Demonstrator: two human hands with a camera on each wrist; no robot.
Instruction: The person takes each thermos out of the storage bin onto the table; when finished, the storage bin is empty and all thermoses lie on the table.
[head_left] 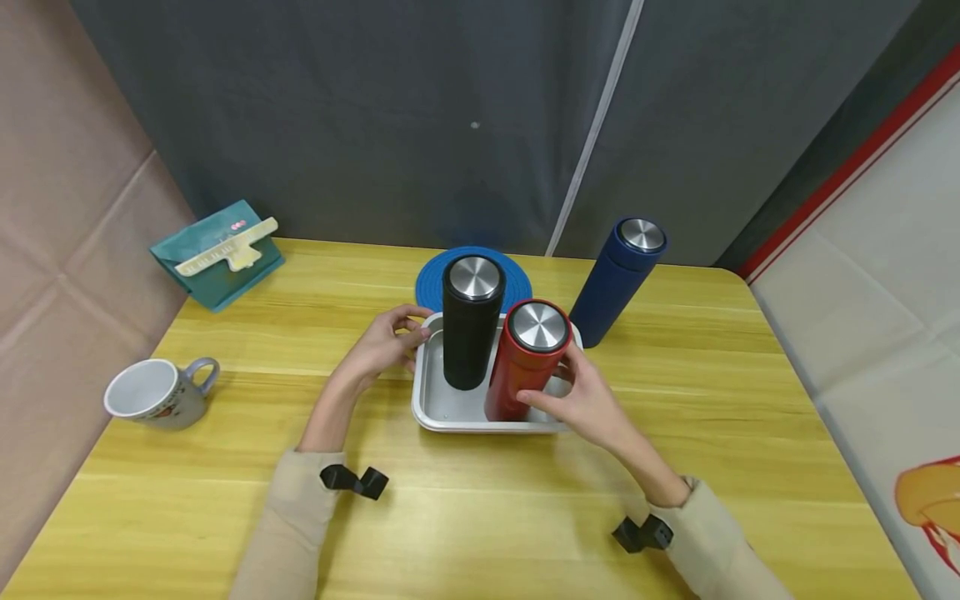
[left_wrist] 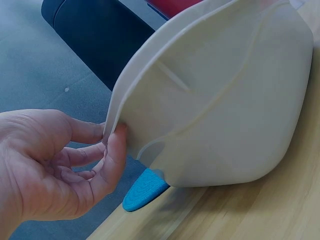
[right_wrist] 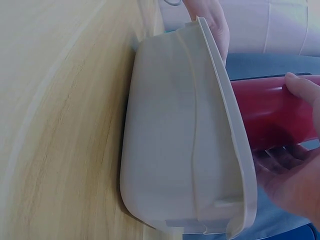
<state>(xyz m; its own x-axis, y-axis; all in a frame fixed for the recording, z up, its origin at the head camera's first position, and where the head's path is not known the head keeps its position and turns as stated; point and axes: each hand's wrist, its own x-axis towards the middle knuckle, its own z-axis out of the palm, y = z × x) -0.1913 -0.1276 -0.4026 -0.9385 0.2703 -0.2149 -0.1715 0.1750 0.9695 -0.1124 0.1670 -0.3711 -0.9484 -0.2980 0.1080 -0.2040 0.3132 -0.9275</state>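
**poster1:** Fingers first, since you asked. On the right hand (head_left: 592,400) they're curled around the red flask (head_left: 525,358), thumb low on the near side, the rest wrapped behind, so it's properly gripped. The right wrist view shows the fingers (right_wrist: 300,90) pressed on the red body just inside the tray's rim.

**poster2:** and the left hand?

**poster1:** The left hand (head_left: 386,342) sits at the tray's (head_left: 450,417) left edge, fingers loosely bent and a bit spread, thumb tip (left_wrist: 117,137) touching the rim. More resting on it than pinching, as far as I can tell.

**poster2:** where's the flask sitting?

**poster1:** Inside the tray, right half, tilted slightly, bottom down in the tray. Matte red body, flat brushed-metal cap. A black flask (head_left: 471,329) stands upright just left of it, also in the tray. Behind the tray there's a blue mat (head_left: 435,279), and a blue flask (head_left: 618,279) stands to the tray's back right, off it. A mug (head_left: 157,392) is well off to the tray's left.
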